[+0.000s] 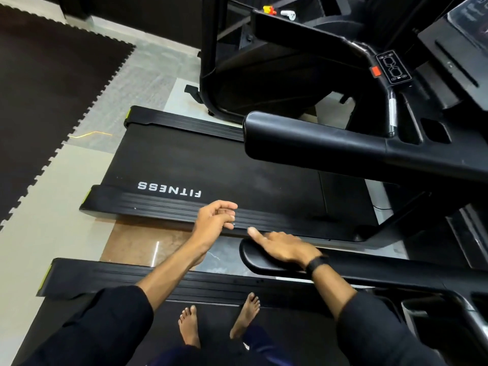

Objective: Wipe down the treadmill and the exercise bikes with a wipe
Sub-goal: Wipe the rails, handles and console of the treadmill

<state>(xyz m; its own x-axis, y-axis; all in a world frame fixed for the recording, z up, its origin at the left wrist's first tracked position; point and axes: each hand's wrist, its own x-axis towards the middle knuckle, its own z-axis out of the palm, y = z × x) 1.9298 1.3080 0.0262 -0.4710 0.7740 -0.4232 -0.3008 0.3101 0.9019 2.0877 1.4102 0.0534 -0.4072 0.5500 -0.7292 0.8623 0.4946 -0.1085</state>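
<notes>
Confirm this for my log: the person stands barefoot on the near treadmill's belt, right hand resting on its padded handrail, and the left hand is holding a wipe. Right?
Not quite. In the head view the left hand holds no wipe; its fingers are loosely curled around nothing. The rest stands: bare feet on the near treadmill's belt, right hand on the padded handrail.

Black treadmill (211,159), white lettering (169,189)

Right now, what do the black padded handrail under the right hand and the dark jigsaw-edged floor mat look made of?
The black padded handrail under the right hand looks like smooth moulded plastic or firm rubber: rounded end, soft sheen. The dark jigsaw-edged floor mat looks like matte foam or rubber tile, with interlocking toothed edges; which one is unclear.
</notes>
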